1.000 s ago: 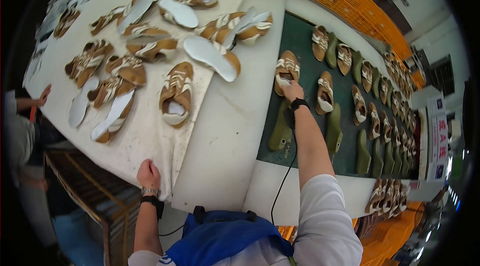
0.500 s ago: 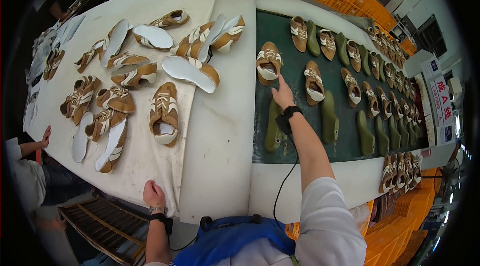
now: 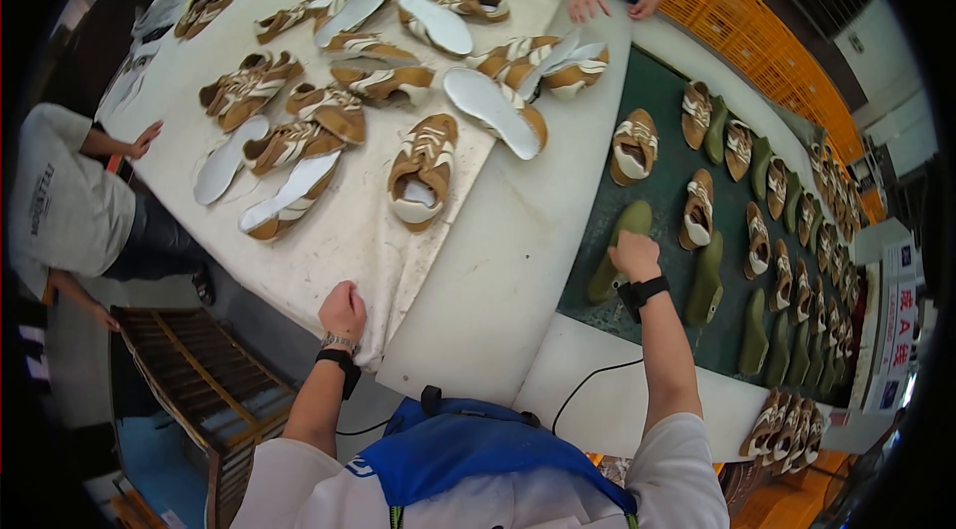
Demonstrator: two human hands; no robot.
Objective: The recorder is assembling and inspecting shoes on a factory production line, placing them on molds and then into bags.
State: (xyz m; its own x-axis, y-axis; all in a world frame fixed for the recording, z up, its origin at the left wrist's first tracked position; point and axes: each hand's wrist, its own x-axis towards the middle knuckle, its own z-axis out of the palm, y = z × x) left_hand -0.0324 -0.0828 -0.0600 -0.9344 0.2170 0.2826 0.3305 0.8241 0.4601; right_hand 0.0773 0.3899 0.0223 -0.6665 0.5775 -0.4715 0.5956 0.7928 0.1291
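Note:
My right hand (image 3: 635, 258) is closed with its fingers curled, over a green shoe last (image 3: 603, 275) on the dark green mat; the palm side is hidden, so I cannot tell whether it grips anything. Just beyond that last stands a brown and white sneaker (image 3: 634, 146). A second green last (image 3: 705, 280) and another brown sneaker (image 3: 697, 209) are to its right. My left hand (image 3: 343, 312) forms a fist at the near edge of the white cloth-covered table (image 3: 339, 255). The closest thing to it there is a single upright sneaker (image 3: 422, 173).
Several sneakers and white insoles (image 3: 221, 160) lie spread on the left table. Rows of sneakers and lasts continue on the green mat (image 3: 652, 320). One person's hand (image 3: 588, 1) is at the far edge; another person (image 3: 75, 200) stands left. A slatted rack (image 3: 199, 370) sits below.
The view has turned, shifting the tables rightward. My right hand has drawn back from the sneaker to the green last, its pointing finger now curled. The person across has moved one hand.

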